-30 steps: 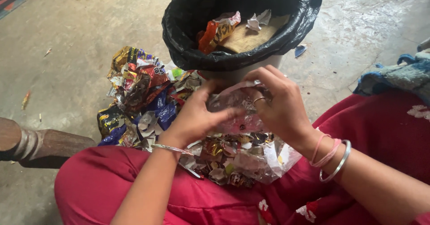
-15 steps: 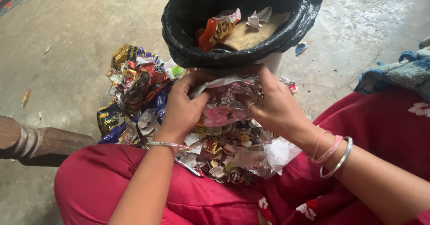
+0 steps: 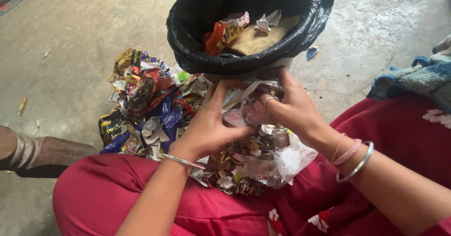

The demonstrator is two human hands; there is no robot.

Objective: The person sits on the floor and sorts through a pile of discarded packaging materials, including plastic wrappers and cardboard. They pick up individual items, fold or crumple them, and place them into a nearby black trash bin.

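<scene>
Right now both your hands are on the same thing: a crumpled clear-and-pink plastic wrapper (image 3: 246, 111), held just below the rim of the bin. Your left hand (image 3: 206, 128) grips it from the near-left side, fingers curled in, thumb pointing up toward the bin. Your right hand (image 3: 291, 107) pinches its top edge from the right; a ring shows on one finger. Whether the wrapper is one piece or several bunched together, can't tell.

The bin is a round white bucket lined with a black plastic bag (image 3: 300, 34), standing on the concrete floor (image 3: 70, 38) right in front of your knees. Inside it: an orange wrapper (image 3: 215, 38), a brown piece of cardboard (image 3: 256, 39), scraps of white paper.

A heap of shiny multicoloured snack wrappers (image 3: 145, 100) lies left of the bin and runs onto your lap, over the red cloth (image 3: 117, 198). A clear plastic bag (image 3: 286, 163) with more scraps rests under your right wrist. A blue-edged rag (image 3: 413, 78) lies to the right.
</scene>
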